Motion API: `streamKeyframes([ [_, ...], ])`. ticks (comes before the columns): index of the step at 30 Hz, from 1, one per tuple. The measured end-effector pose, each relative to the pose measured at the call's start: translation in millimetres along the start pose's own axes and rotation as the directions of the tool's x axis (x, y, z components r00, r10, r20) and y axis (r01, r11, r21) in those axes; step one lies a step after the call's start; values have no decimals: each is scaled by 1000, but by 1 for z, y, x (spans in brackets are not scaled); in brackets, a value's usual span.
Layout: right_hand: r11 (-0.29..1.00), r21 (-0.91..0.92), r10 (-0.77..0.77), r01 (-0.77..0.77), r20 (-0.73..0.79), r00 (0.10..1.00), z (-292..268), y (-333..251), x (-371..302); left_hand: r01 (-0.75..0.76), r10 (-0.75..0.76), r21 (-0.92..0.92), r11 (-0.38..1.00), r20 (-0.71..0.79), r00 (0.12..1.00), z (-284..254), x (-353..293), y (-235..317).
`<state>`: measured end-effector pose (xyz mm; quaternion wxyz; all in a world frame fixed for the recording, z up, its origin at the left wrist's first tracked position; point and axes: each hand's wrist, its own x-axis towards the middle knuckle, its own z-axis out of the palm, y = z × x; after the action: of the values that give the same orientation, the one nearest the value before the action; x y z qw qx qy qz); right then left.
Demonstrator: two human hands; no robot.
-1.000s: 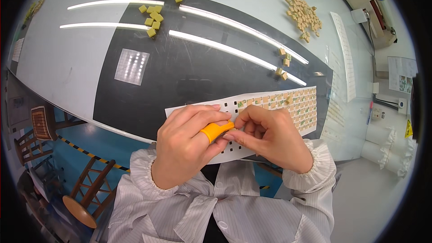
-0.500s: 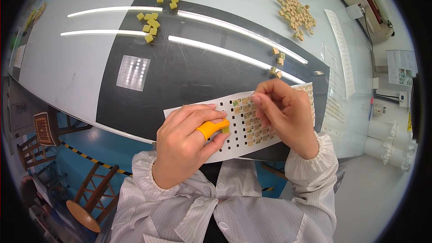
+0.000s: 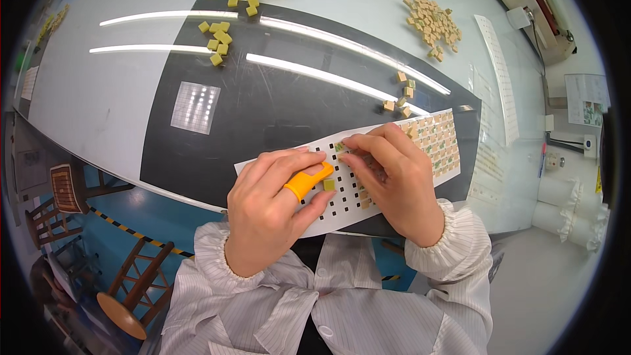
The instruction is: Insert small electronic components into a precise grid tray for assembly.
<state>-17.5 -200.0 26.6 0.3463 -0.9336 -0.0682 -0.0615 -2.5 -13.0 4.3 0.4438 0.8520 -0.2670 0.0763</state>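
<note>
A white sheet [image 3: 240, 170] printed with rows of black squares lies under both hands. Its right part is covered by small tan and green patterned square pieces [image 3: 442, 146]. My left hand [image 3: 266, 207] rests on the sheet's left part, an orange sleeve [image 3: 307, 182] around one finger. Between that finger and the thumb, a small yellow block [image 3: 328, 185] is pinched. My right hand [image 3: 394, 177] is closed in a pinch over the sheet's middle, its fingertips beside a green patterned piece [image 3: 339, 147]. What those fingertips hold, if anything, is too small to make out.
Yellow blocks [image 3: 220, 38] lie scattered at the far left of the dark mat [image 3: 263, 105]. A heap of small wooden cubes [image 3: 432, 23] sits far right, and a few more cubes [image 3: 409, 91] lie nearer. A clear gridded sheet [image 3: 195, 108] is left of centre. Wooden stools [image 3: 121, 315] stand below left.
My right hand has moved left, its pinched fingertips now close to my left hand. The sheet's right part shows more, and one loose wooden cube has shifted slightly left.
</note>
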Motion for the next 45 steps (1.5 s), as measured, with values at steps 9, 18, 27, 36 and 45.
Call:
streamKeyframes([
  [9,999,33,18,-18,4,1000,-1,0,4,-21,21,-5,1000,19,1000,0,2,-1],
  [18,996,56,68,-73,79,995,-15,-10,21,-41,41,-29,999,0,999,1,-1,-4],
  [27,965,17,-262,263,186,947,20,-27,147,-47,45,-53,997,-44,998,0,-2,-7],
  [36,952,39,-299,305,344,890,40,-25,177,-68,68,-80,994,-13,998,1,-7,-9],
  [45,910,81,-410,407,334,849,44,-26,199,-66,67,-94,993,11,998,3,-9,-9],
])
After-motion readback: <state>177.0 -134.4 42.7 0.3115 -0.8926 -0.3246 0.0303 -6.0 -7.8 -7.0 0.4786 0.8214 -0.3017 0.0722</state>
